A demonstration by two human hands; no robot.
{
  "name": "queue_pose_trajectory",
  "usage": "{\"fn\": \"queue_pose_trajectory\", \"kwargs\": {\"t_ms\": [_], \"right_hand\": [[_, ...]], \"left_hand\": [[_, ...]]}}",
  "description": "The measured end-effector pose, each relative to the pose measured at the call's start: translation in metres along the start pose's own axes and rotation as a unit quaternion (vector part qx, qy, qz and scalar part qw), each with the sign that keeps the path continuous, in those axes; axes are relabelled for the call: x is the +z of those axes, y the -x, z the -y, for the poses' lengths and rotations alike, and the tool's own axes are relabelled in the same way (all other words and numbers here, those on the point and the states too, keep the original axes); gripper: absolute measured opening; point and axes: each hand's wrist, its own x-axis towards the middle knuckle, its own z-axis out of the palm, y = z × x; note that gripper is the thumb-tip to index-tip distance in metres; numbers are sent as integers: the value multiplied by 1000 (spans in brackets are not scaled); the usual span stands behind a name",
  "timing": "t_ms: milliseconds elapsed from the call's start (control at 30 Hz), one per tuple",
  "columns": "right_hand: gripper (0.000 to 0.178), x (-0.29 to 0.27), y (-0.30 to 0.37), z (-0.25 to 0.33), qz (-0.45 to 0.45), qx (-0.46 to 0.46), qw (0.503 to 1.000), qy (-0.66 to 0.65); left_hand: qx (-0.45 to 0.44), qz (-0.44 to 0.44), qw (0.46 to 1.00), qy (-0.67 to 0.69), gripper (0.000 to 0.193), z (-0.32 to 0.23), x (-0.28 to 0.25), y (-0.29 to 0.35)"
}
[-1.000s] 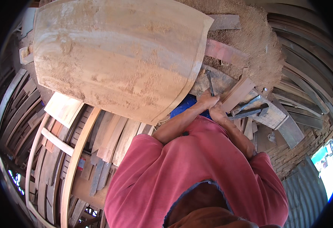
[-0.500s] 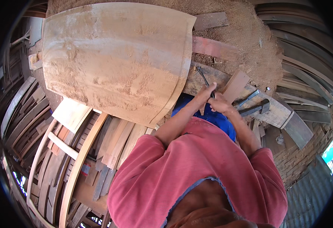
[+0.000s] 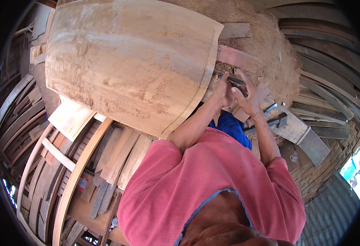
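A dark slender tool [image 3: 236, 80] lies between my hands beside the right edge of a large pale curved wooden panel [image 3: 130, 69]. My left hand [image 3: 224, 92] is closed on the tool's near side, fingertips at its upper part. My right hand [image 3: 250, 97] holds the other side loosely, thumb and forefinger stretched apart around it. The tool's exact kind and its far end are hard to make out. Under the hands runs a worn plank [image 3: 293, 128]. A dark hammer-shaped tool [image 3: 282, 120] lies on it, right of my right hand.
Sawdust [image 3: 274, 57] covers the ground beyond the hands. A reddish board [image 3: 235, 56] and a grey board [image 3: 235, 30] stick out from under the panel. Curved planks [image 3: 325, 61] are stacked at right. A light wooden frame [image 3: 79, 180] and loose boards lie at left.
My hands have moved slightly up and away from my body. My right fingers have spread from a closed grip. The tool's long shaft no longer shows plainly. The whole view has shifted a little.
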Motion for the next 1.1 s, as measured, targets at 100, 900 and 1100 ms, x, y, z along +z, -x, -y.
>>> {"fn": "queue_pose_trajectory", "kwargs": {"t_ms": [100, 900, 1100], "right_hand": [[50, 3, -31, 8, 37, -170, 981, 83], [49, 65, -238, -86, -112, 203, 971, -55], [35, 13, -149, -23, -161, 221, 892, -359]], "left_hand": [[37, -1, 998, 59, 66, -10, 2, 7], [341, -292, 633, -631, 24, -37, -99, 85], [293, -288, 667, -622, 30, -37, -66, 91]]}}
